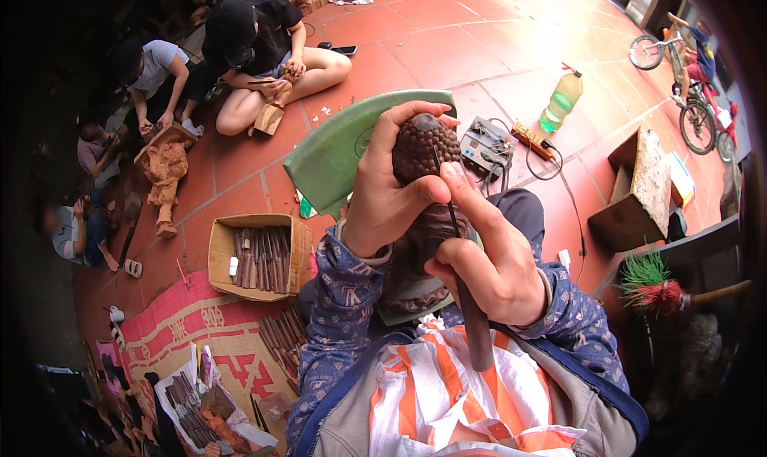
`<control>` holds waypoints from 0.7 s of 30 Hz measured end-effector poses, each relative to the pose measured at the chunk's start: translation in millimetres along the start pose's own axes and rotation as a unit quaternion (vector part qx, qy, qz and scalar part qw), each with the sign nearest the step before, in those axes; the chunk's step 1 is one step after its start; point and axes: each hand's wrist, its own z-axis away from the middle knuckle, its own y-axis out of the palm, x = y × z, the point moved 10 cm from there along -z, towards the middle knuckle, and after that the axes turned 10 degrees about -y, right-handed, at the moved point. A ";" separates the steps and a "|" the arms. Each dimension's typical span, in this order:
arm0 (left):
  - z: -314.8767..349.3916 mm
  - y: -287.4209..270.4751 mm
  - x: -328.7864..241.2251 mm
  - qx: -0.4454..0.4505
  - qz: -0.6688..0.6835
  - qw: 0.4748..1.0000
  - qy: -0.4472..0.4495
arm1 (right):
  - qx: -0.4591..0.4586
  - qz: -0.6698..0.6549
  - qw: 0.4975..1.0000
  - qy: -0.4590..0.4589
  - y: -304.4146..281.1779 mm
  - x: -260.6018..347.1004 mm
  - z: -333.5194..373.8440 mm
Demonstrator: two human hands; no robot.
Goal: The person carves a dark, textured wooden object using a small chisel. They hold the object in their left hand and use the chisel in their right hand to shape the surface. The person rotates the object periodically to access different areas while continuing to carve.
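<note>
A dark brown wooden carving (423, 241) stands upright in front of me, its rounded head (423, 147) covered in small knobs. My left hand (382, 187) wraps round that head, with the thumb reaching across its front. In my right hand (497, 264) is a carving chisel (473, 317) with a thick wooden handle and a thin dark shaft. Its shaft runs up between both thumbs and the tip touches the knobbed surface. The lower carving is partly hidden behind my hands. Behind it is a green plastic chair (331, 157).
A cardboard box (300, 253) of chisels stands at left, near more chisels (281, 341) on a patterned mat (172, 321). Beyond the chair are a control box (487, 149), power strip (531, 140) and bottle (562, 101). Several people carve at upper left; a wooden box (639, 189) stands right.
</note>
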 end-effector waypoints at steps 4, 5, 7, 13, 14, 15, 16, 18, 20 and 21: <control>-0.3 0.1 0.2 -0.001 0.004 1.000 0.008 | 0.000 -0.002 1.000 -0.001 -1.1 3.2 -2.6; -0.3 0.2 -1.4 -0.002 0.005 1.000 0.013 | 0.001 -0.004 1.000 0.001 -1.1 4.3 -3.3; -0.1 0.3 -2.0 -0.001 0.006 1.000 0.015 | 0.001 -0.002 1.000 0.004 -1.7 5.5 -4.2; -0.1 -0.3 -0.9 -0.002 0.001 1.000 0.011 | -0.012 0.010 1.000 0.011 -2.9 7.3 -7.0; 0.2 -0.9 -0.7 -0.004 0.001 1.000 0.011 | -0.015 0.010 1.000 0.010 -3.1 7.7 -7.4; 0.4 -1.4 -0.6 -0.005 0.001 1.000 0.010 | -0.018 0.010 1.000 0.010 -3.4 8.0 -7.8; 0.8 -1.3 -0.1 -0.008 0.004 1.000 0.008 | -0.020 0.007 1.000 0.013 -3.7 7.9 -7.7; 1.8 -0.1 -0.3 -0.012 0.008 1.000 0.003 | -0.024 0.003 1.000 0.019 -5.6 8.1 -8.4; 3.0 0.4 -4.3 -0.023 -0.007 1.000 0.004 | -0.014 -0.016 1.000 0.018 -7.2 7.9 -10.3; 3.6 0.4 -5.4 -0.029 -0.014 0.999 0.004 | -0.009 -0.025 0.999 0.018 -7.6 7.5 -10.7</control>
